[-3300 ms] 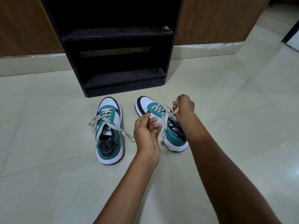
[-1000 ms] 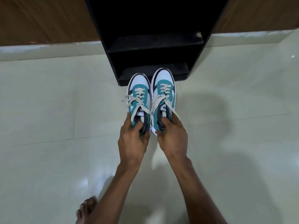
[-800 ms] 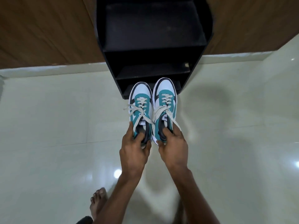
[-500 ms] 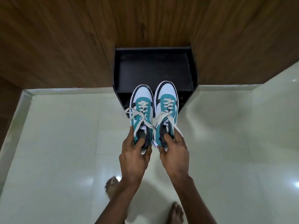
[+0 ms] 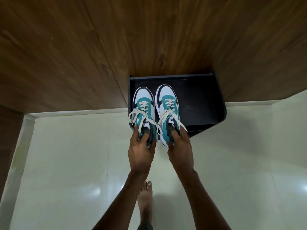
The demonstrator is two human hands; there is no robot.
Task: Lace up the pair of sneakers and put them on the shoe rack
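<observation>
I hold a pair of teal, white and black sneakers side by side, toes pointing away from me. My left hand (image 5: 141, 151) grips the heel opening of the left sneaker (image 5: 143, 103). My right hand (image 5: 180, 147) grips the heel opening of the right sneaker (image 5: 167, 100). Both have cream laces tied in bows. The sneakers are over the left part of the black shoe rack's top (image 5: 199, 103), seen from above; whether they touch it I cannot tell. The lower shelves are hidden from this angle.
The rack stands against a brown wood-panel wall (image 5: 116, 39). Pale glossy floor tiles (image 5: 66, 163) spread around it. My bare foot (image 5: 145, 200) is on the floor below my arms. A wooden panel edge runs down the far left.
I have stood up and stepped closer, lifting both sneakers from floor level up over the top of the rack. The view now looks straight down on the rack.
</observation>
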